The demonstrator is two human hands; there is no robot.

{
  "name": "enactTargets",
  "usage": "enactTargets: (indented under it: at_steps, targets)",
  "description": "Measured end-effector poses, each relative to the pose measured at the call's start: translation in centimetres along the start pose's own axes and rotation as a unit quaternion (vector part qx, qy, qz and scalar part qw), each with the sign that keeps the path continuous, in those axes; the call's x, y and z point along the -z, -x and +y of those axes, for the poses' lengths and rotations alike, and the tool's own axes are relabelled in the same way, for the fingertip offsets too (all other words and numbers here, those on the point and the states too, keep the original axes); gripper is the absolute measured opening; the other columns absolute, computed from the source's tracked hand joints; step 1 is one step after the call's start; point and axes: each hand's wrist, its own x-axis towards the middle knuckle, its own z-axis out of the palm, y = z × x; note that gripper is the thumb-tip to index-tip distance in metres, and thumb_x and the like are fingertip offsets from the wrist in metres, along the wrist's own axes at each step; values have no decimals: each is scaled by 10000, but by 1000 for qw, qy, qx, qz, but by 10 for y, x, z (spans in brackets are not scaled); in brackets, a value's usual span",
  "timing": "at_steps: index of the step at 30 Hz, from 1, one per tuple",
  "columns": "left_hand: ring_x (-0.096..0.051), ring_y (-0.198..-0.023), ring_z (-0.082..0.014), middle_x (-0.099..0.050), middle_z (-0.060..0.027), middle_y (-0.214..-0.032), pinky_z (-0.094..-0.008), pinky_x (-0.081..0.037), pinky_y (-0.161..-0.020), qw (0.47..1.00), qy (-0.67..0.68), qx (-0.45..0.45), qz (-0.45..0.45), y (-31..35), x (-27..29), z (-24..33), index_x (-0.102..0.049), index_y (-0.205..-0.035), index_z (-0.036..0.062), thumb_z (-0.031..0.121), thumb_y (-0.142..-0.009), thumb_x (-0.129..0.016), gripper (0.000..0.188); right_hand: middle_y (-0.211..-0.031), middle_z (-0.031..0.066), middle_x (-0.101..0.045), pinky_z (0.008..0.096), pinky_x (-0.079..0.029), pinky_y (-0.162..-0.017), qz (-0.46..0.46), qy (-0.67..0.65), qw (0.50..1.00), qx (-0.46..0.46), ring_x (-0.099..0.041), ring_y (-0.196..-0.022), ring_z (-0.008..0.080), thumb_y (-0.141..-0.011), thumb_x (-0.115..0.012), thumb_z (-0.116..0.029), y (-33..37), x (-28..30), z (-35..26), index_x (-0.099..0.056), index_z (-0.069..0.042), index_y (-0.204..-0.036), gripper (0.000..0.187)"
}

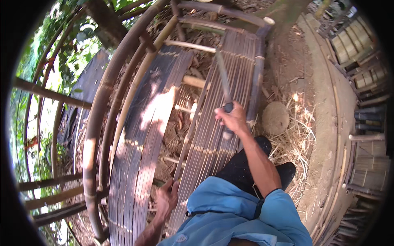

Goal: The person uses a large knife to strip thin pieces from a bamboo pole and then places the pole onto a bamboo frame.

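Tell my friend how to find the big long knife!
Start with the long bamboo bench, then find the person's right hand over its right-hand strip of slats. The knife sticks out of that hand, pointing away from the person. Unlike the brown slats around it, it has a grey blade slanting across them and a dark handle.

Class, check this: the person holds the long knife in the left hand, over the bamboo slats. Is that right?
No. The head view shows the long knife over the bamboo slats in the right hand, not the left hand.
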Motion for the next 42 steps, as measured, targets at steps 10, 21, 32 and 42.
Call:
enactTargets:
  at_steps: [10,21,32,42]
  targets:
    - [-616,-825,-364,-613,-173,-859,-479,-512,-741,923,-248,-248,156,-102,-27,-98,-639,-964,44,167,-852,-733,191,-865,85,-700,250,-528,-487,87,4,996,-13,-693,-674,141,-894,-790,-109,82,81,9,-592,-22,-1043,262]
    - [-593,-826,-424,-569,-236,-910,-544,-481,-715,924,-275,-212,158,-110,-11,-134,-530,-1228,-33,-34,-770,-557,459,-834,62,-676,260,-520,-482,99,15,995,16,-676,-647,135,-898,-793,-139,119,124,15,-594,-26,-1021,260]
    - [-540,-576,-102,-606,-27,-658,-327,-426,-488,962,35,-272,13,-117,26,72,-728,-1068,-4,273,-1044,-608,302,-774,57,-664,252,-435,-426,90,-93,990,48,-550,-518,92,-960,-750,-281,129,102,0,-616,-20,-1007,297]
    - [-516,-412,-148,-652,-50,-614,-353,-491,-399,916,-57,-391,-71,-174,-17,217,-726,-1198,-17,134,-972,-547,325,-959,115,-714,234,-433,-472,177,-228,954,82,-544,-573,90,-991,-672,-472,112,105,-27,-587,3,-1288,567]
